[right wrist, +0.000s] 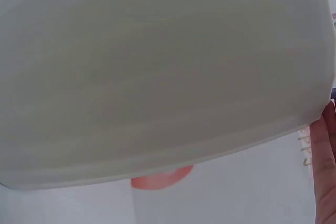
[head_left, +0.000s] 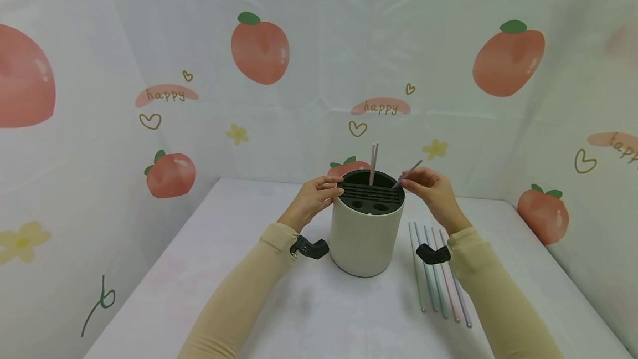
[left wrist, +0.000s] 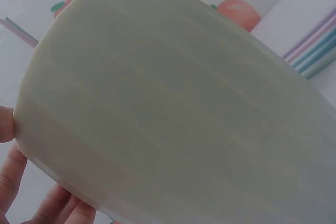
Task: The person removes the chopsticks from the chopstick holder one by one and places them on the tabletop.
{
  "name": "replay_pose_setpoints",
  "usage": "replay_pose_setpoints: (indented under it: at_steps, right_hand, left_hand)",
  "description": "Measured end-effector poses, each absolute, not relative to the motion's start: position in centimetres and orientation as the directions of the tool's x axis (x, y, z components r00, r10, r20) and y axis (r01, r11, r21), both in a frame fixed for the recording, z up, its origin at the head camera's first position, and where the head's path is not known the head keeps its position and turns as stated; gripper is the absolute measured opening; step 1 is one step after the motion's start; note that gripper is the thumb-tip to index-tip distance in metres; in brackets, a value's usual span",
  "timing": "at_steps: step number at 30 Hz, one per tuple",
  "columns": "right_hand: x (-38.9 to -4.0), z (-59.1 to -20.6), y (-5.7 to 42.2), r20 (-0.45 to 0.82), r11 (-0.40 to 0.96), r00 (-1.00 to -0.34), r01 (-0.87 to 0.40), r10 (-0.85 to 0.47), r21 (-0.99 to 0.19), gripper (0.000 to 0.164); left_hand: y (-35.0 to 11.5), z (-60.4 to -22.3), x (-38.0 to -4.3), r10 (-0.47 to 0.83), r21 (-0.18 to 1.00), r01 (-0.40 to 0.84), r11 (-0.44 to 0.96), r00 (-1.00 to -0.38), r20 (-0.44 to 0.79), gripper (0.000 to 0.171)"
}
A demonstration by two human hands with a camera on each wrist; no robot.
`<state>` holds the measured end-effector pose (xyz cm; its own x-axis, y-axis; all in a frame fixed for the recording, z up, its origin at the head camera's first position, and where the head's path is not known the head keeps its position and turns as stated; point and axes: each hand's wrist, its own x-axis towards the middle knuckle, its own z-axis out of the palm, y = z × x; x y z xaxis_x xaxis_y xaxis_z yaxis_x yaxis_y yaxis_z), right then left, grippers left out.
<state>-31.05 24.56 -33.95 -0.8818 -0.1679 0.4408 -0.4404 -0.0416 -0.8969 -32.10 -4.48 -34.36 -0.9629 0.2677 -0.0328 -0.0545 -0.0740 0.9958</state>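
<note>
A cream-white utensil holder with a black slotted top stands upright on the table. My left hand grips its rim on the left, thumb near the top edge and fingers along the side. My right hand pinches a purple chopstick at the right rim, tilted, its lower end at the black top. Two slim chopsticks poke up from the rear opening. In the right wrist view the holder's wall hides most of the right hand's work.
Several pastel chopsticks lie side by side on the white table, right of the holder and beneath my right forearm. A fruit-printed white curtain hangs behind and along the sides. Black wrist devices sit on both wrists.
</note>
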Motion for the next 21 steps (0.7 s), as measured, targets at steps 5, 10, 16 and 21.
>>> replay_pose_setpoints:
  at_steps: [5, 10, 16, 21]
  right_hand:
    - [-31.2, -32.5, 24.3, 0.463, -0.091, -0.869, -0.454, -0.175, -0.886, 0.016]
    - [-31.2, -29.6, 24.1, 0.516, -0.187, -0.844, -0.488, -0.146, -0.852, 0.017]
    - [-30.9, -25.2, 24.4, 0.617, -0.399, -0.787, -0.572, 0.018, -0.717, 0.017]
    - [-30.4, -22.0, 26.0, 0.603, -0.515, -0.776, -0.599, 0.185, -0.613, 0.015]
  left_hand:
    - [-4.4, -34.4, -32.2, 0.263, 0.995, -0.057, -0.080, -0.964, -0.034, 0.032]
    - [-4.4, -34.3, -32.1, 0.258, 0.996, -0.051, -0.078, -0.966, -0.029, 0.032]
    - [-4.4, -34.3, -32.1, 0.259, 0.995, -0.059, -0.083, -0.965, -0.036, 0.031]
    - [-4.4, -34.5, -32.2, 0.262, 0.995, -0.063, -0.080, -0.964, -0.040, 0.032]
